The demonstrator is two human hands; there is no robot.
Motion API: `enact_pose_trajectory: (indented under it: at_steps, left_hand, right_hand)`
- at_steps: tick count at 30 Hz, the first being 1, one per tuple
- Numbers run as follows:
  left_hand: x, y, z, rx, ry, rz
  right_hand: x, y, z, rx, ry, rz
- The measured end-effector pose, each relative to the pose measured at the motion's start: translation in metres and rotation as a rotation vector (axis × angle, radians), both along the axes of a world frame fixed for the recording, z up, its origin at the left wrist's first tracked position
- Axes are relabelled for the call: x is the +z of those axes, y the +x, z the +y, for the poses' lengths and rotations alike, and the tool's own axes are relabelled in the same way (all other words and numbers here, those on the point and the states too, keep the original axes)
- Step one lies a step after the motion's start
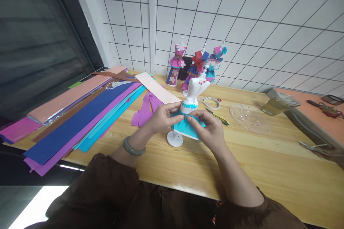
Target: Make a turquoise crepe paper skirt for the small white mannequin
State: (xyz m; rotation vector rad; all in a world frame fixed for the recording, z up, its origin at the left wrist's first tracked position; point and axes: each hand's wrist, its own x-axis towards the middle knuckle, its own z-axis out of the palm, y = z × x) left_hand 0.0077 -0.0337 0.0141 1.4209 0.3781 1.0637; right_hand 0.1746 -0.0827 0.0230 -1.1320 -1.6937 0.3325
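Observation:
A small white dress form (197,87) leans on its round white base (175,139) over the wooden table. Around its lower part hangs a turquoise paper skirt (185,128), with a turquoise fringe (190,106) higher up at the waist. My left hand (166,116) pinches the skirt's top edge from the left, thumb pointing inward. From the right, my right hand (208,127) grips the same edge, its thumb nearly meeting the left one. Both hands are closed on the turquoise paper. The fingers behind the form are partly hidden.
Stacked coloured paper strips (77,121) cover the table's left side. Purple paper (146,109) and a pale strip (158,87) lie nearer. Behind stand dressed forms (177,61). To the right are a tape roll (211,103), a yellow cutter (221,118), a clear plate (248,118) and a cup (278,104).

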Motion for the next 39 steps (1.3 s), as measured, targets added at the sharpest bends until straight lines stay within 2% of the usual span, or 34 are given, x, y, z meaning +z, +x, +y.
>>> enact_pose_trajectory:
  at_steps: [15,21,27,34,39]
  left_hand:
    - [0.002,0.001,-0.003,0.011,-0.038,0.009]
    - [-0.002,0.004,-0.003,0.085,-0.077,0.024]
    - [-0.001,0.003,-0.003,0.102,0.019,0.056]
    - [-0.003,0.002,-0.002,0.134,0.075,0.105]
    - [-0.005,0.001,0.0,0.177,0.155,0.137]
  right_hand:
    - [-0.005,-0.004,0.001,-0.058,0.013,0.032]
    - [-0.007,-0.007,0.002,-0.07,0.067,0.009]
    - [-0.004,-0.005,0.0,-0.063,0.082,-0.052]
    - [0.004,0.001,-0.001,-0.05,0.014,-0.073]
    - [0.003,0.003,0.0,-0.043,0.048,-0.113]
